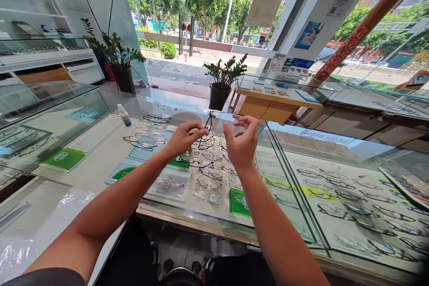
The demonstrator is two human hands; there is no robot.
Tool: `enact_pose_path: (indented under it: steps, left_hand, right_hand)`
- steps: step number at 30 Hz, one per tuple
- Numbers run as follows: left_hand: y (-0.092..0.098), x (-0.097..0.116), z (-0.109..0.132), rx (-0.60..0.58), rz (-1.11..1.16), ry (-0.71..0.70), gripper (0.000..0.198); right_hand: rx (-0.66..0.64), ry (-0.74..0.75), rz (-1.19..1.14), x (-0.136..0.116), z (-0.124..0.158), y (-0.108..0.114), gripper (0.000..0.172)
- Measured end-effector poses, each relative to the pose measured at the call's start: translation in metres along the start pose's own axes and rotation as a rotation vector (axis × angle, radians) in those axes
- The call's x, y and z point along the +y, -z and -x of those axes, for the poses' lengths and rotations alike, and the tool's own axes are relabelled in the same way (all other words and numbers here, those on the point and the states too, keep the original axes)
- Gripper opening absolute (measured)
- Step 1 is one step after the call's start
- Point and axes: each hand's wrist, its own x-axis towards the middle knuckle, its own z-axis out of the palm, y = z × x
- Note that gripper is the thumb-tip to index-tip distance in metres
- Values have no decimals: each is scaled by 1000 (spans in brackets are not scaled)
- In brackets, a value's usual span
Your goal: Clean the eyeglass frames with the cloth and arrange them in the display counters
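Dark-framed eyeglasses (210, 120) — one pair, held above the glass counter (187, 222); one slim temple stands up at a slant, the remainder partly covered by the hand and hard to tell from the frames behind.

Left hand (187, 136): over the middle of the counter, thumb and forefinger clamped on the pair, the other fingers curled in.

Right hand (244, 140): also over the counter, to the right of the pair and apart from it; thumb and fingers spread apart, lightly bent, thumb side toward the left hand.

Display frames (210, 174): several rows, thin metal and dark rims, at the counter's middle, below both hands; whether each lies on the glass or under it, cannot tell.

Spray bottle (124, 116): one, white with a blue label, upright at the counter's far left part.

Green cards: two listed — one (63, 158) at the counter's left, one (239, 203) near its front edge, beside the right forearm.

Further eyewear (360, 210): many pieces, in the counter's right section.

Potted plants: two, in dark pots, beyond the counter; one (115, 49) past its left part, one (220, 94) past its middle.

Wooden table (268, 106): beyond the counter, toward the right, bearing small trays and more frames.
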Motion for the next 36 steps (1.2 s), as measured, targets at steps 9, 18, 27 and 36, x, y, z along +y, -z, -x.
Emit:
enact_pose_path:
  steps: [9,18,27,36]
  left_hand:
    - [-4,7,4,-9,5,-8,49]
    - [-8,6,6,33,27,1,47]
    - [-1,-4,2,152,-11,17,50]
    - [3,1,-1,330,73,60,46]
  right_hand:
    - [-115,144,75,3,9,-9,46]
    - [-128,115,51,-1,7,-9,36]
    - [-178,131,140,2,6,-7,38]
    - [-294,40,201,11,7,-9,42]
